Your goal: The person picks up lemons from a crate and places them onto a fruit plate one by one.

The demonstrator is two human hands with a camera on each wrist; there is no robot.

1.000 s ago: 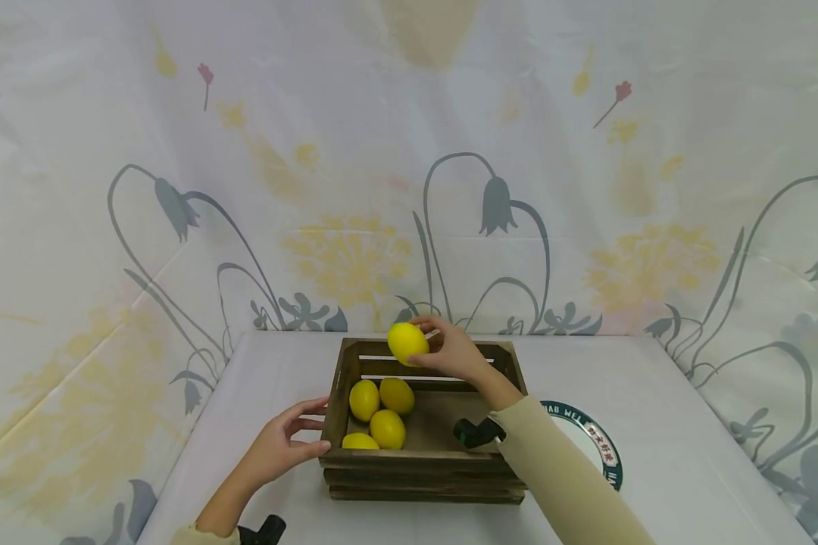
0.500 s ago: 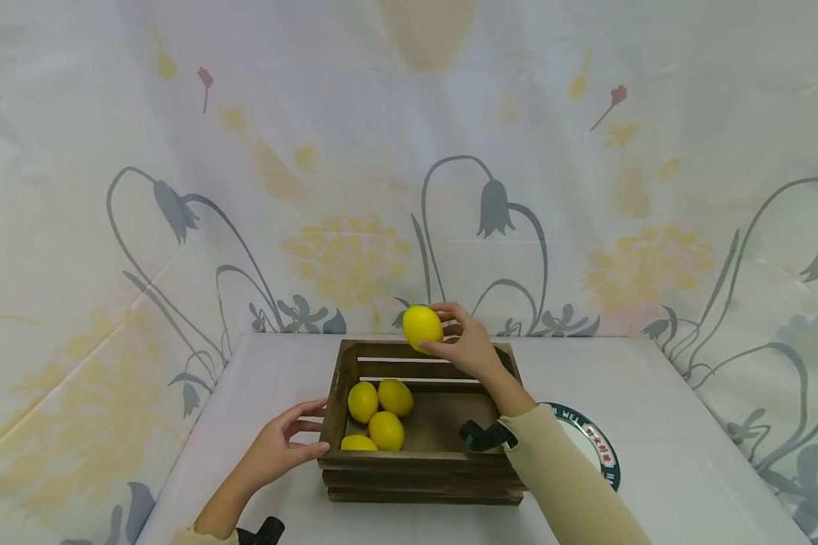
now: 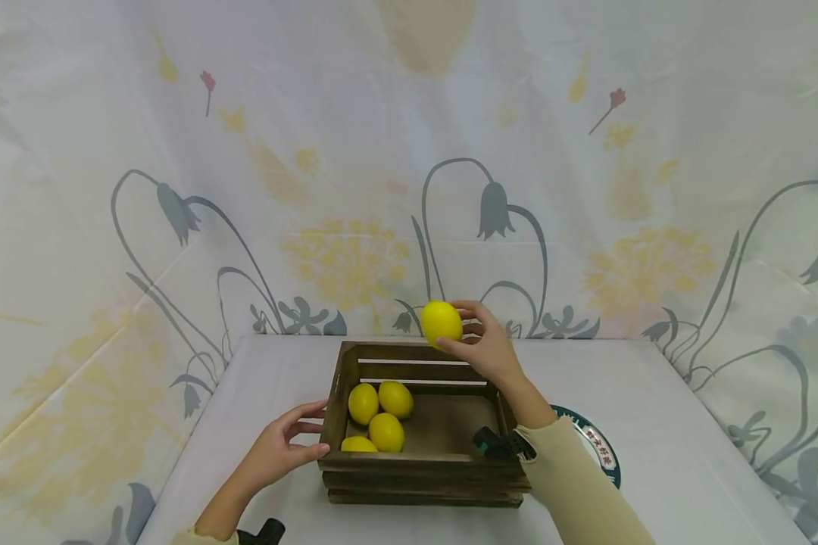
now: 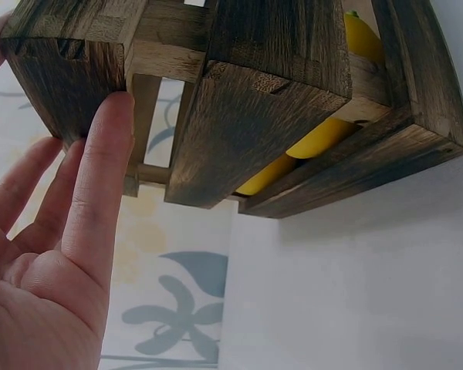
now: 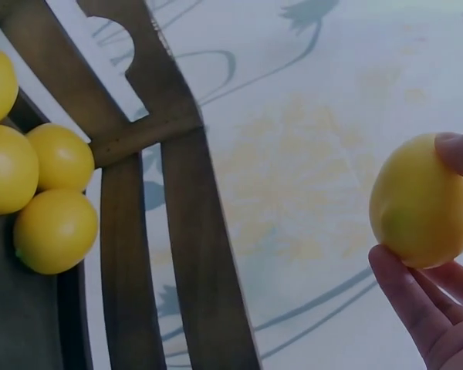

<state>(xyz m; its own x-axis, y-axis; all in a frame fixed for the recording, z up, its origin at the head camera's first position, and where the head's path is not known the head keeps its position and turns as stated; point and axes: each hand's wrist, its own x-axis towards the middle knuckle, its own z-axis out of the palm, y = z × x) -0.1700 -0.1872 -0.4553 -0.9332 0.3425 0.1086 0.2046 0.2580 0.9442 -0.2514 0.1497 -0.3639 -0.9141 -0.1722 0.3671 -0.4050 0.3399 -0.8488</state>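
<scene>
In the head view my right hand (image 3: 487, 350) pinches a yellow lemon (image 3: 441, 322) between thumb and fingertips, above the back rim of a dark wooden slatted crate (image 3: 423, 478). The right wrist view shows this lemon (image 5: 413, 204) apart from the crate. Several more lemons (image 3: 386, 433) lie inside the crate at its left end; the front wall partly hides one. My left hand (image 3: 279, 445) touches the crate's left end near the front corner. Fairly straight fingers (image 4: 99, 193) rest against the wood in the left wrist view.
To the right of the crate lies a round plate (image 3: 607, 458) with a green lettered rim, partly covered by the right sleeve (image 3: 579, 481). A white cloth (image 3: 682, 454) covers the table. Behind it hangs a flower-patterned curtain (image 3: 354, 151).
My right hand has carried the lemon to the right and slightly up, over the crate's back rim. The left hand, the crate and the other lemons have stayed in place.
</scene>
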